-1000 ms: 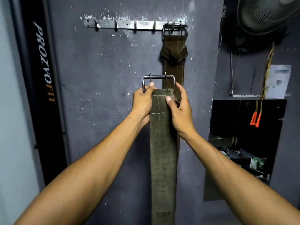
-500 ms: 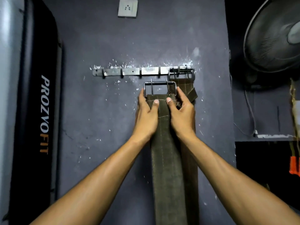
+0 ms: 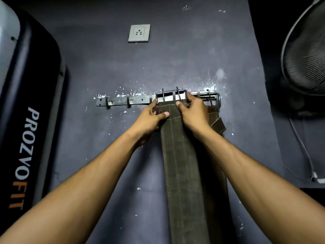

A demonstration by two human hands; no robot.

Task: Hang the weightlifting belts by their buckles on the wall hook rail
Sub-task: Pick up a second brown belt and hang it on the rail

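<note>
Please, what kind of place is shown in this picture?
Most likely a small gym or a home training room. Two hands lift a weightlifting belt to a wall hook rail, and a black pad printed PROZVOFIT stands at the left.

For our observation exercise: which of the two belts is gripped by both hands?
The nearer olive belt, its buckle raised to the hook rail. The other belt hangs behind it, at the rail's right end.

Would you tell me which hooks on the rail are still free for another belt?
The two hooks at the hook rail's left end are bare. The right half is crowded: the held belt's buckle, gripped by both hands, sits beside the hung belt's buckle at the right end.
</note>
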